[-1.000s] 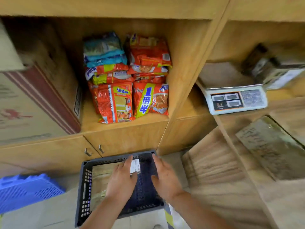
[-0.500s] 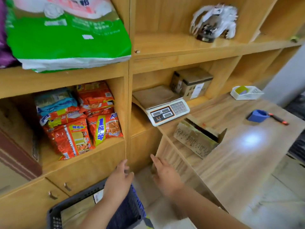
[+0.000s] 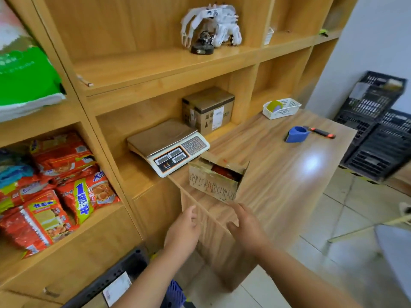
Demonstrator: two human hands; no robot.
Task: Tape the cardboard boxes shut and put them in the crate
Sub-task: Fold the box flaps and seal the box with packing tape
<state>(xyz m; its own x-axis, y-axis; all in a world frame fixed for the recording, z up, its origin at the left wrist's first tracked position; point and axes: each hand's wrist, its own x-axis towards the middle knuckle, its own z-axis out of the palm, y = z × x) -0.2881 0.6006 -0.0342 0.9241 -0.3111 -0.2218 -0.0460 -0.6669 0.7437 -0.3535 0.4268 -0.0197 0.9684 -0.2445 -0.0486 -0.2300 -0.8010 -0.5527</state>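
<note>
The table [image 3: 289, 174] is stretching ahead of both hands, and the dark crate [image 3: 124, 270] is sitting low beside the left forearm. The box [image 3: 213, 183] is standing on the table just beyond the fingertips, straight ahead. Its long printed side is facing the hands and its long axis is running left to right across the reach. The right hand [image 3: 246, 227] is lying nearer to it, while the left hand [image 3: 182, 232] is hanging off the table's edge. Both are showing loose, part-spread fingers and gripping nothing. The box is looking worn, with its flaps standing open and red packets showing inside, so taping is likely coming next. The blue tape dispenser [image 3: 297, 134] is lying well beyond it, towards the right.
</note>
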